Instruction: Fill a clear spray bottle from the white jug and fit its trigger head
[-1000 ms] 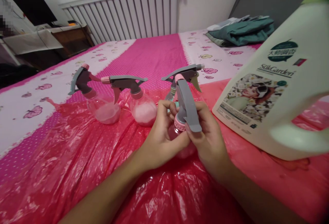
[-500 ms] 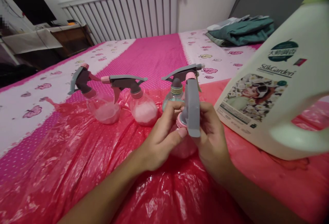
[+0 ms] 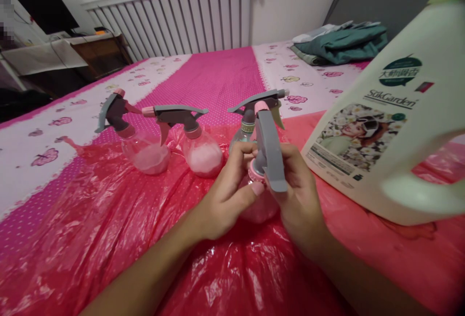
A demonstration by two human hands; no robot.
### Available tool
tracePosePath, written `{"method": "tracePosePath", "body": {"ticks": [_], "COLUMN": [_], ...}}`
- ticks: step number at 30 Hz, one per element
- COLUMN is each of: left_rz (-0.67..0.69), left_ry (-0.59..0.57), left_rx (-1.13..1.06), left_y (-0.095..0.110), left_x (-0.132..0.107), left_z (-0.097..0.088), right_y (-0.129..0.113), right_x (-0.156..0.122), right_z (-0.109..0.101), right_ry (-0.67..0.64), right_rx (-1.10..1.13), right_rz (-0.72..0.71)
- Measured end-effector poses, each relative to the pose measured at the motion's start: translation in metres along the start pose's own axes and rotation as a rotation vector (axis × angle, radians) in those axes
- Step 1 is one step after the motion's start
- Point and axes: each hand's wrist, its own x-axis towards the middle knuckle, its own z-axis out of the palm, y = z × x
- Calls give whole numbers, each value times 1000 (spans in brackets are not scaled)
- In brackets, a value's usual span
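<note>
Between my two hands stands a spray bottle [image 3: 258, 205] with a grey trigger head and a pink collar. My left hand [image 3: 227, 195] is closed around the collar from the left, its thumb against the pink ring. From the right, my right hand [image 3: 300, 192] wraps the head and neck; most of its fingers are hidden behind the head. Just behind is a greenish spray bottle [image 3: 248, 127], partly covered by my hands. To the left stand two pink-tinted spray bottles, a nearer one [image 3: 203, 156] and a farther-left one [image 3: 147, 154], both holding pale contents.
A big white detergent jug [image 3: 366, 171] stands close at my right. Red plastic sheeting [image 3: 119, 224] covers the near part of the pink patterned bed cover [image 3: 221, 79]. Folded clothes [image 3: 341, 45] lie at the back right. A radiator [image 3: 181, 21] lines the wall.
The held bottle's spray head has turned a little, its pink nozzle end swinging left and its grey near end shifting slightly right. My hands stay in almost the same place.
</note>
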Motion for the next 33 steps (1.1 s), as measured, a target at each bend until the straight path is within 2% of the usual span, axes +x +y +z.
{"method": "tracePosePath", "body": {"ticks": [6, 13, 20, 33], "left_rz": [-12, -15, -16, -46], "left_ry": [22, -31, -18, -28], "left_rx": [39, 19, 61, 10], "left_y": [-2, -4, -3, -5], "left_x": [-1, -1, 0, 1], "left_z": [-1, -4, -3, -5], "right_y": [-2, -2, -2, -2], "right_x": [1, 2, 2, 1], "right_z": [1, 1, 2, 1], "right_ry": [-18, -10, -7, -8], "right_rx": [40, 7, 4, -27], "right_rz": [8, 8, 14, 27]}}
